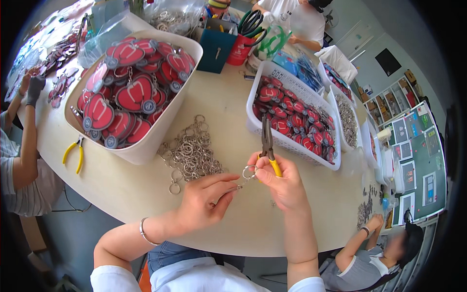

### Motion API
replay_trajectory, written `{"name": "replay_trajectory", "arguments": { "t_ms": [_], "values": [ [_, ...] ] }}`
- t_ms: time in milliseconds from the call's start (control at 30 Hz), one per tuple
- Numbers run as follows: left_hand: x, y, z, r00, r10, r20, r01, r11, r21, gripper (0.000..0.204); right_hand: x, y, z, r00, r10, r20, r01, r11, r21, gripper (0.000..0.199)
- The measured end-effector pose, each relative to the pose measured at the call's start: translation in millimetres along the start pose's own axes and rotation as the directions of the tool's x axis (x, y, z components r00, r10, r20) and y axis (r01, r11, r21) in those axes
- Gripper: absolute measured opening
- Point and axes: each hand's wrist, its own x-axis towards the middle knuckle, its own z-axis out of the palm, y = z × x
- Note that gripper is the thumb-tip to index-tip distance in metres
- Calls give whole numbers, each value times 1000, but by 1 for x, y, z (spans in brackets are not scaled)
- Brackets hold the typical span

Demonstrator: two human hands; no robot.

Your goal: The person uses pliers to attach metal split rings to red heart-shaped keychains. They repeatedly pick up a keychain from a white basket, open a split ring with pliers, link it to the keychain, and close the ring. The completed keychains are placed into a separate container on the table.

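Observation:
My right hand (pixel 282 182) is closed round yellow-handled pliers (pixel 267 141), whose dark jaws point up and away from me. Between its thumb and forefinger it also pinches a metal split ring (pixel 249 172). Close beside it, my left hand (pixel 206 200) is closed, with its thumb and forefinger pinched on a small metallic piece (pixel 237 188) just below the ring; its exact kind is too small to tell. Beyond my left hand lies a loose heap of split rings with short chains (pixel 192 151) on the table (pixel 219 97).
A white tub (pixel 170 109) of red heart-shaped keychains stands at the left, other yellow-handled pliers (pixel 74 155) beside it. At the right are a white basket (pixel 292 151) of red pieces and a tray of metal parts (pixel 346 119). A teal pen box (pixel 214 51) stands behind. Other people sit around the table.

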Motion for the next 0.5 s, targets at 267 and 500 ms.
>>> {"name": "replay_trajectory", "arguments": {
  "t_ms": [267, 500],
  "values": [
    [1, -4, 0, 997, 80, -16, -79, 997, 26, 21, -15, -12, 11, 997, -30, 73, 34, 998, -53, 14],
    [2, -4, 0, 985, 165, -51, -164, 986, 15, 22, -15, -10, 13, 996, -49, 69, 53, 997, -64, 13]
  ]
}}
